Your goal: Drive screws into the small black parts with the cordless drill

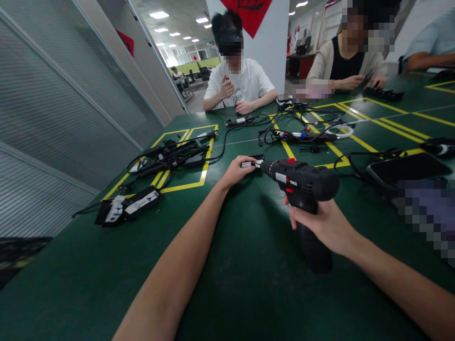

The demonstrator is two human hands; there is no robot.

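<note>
My right hand (329, 225) is wrapped round the grip of a black cordless drill (302, 182) with red switches. The drill points left, its tip reaching a small black part with a silvery-white face (259, 161) that lies on the green table. My left hand (239, 170) presses its fingers on this part from the left, close to the drill's tip. Fingers and chuck cover much of the part, so its exact kind and the drill's contact point cannot be made out.
Black cables and devices (177, 154) lie inside a yellow-taped area on the left, with a black labelled piece (142, 201) nearer. More cabled tools (305, 136) lie beyond the drill. A dark flat device (408, 168) is at right. Across the table (227, 265) sit other people.
</note>
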